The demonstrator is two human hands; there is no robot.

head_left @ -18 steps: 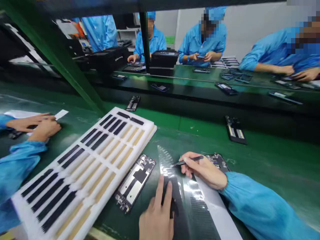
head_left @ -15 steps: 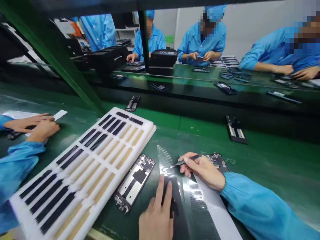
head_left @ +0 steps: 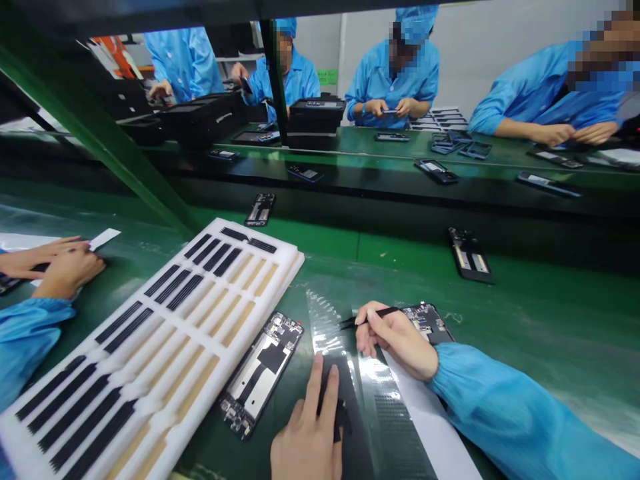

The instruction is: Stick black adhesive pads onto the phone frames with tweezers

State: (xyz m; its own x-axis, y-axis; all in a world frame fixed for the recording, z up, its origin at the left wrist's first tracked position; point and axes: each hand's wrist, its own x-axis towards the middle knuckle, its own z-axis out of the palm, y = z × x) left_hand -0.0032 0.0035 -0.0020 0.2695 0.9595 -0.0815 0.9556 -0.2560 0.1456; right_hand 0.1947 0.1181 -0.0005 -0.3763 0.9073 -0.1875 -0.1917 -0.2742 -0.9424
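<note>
My left hand (head_left: 307,433) lies on a clear plastic sheet (head_left: 320,327) with dark backing. Its index and middle fingers are stretched out and slightly apart; the thumb side is partly hidden. Pinched in my right hand (head_left: 397,337) is a pair of dark tweezers (head_left: 373,317), tips pointing left over the sheet's clear strip. Under that hand runs a second clear sheet (head_left: 390,400) with rows of tiny dots, over white paper (head_left: 430,420). To the left of my left hand is an opened phone body (head_left: 263,370). Another phone body (head_left: 433,323) is partly covered by my right hand.
A white foam tray (head_left: 173,327) with black strips in some slots stands at the left. Beyond it a co-worker's hands (head_left: 65,263) hold something. Two phone bodies, one at far left (head_left: 261,209) and one at right (head_left: 470,255), lie farther back. A green post (head_left: 115,153) slants down.
The view has shifted slightly, moving most things a little left. My right hand still holds the tweezers near the sheet, and my left hand stays on it. A co-worker opposite has raised a hand.
</note>
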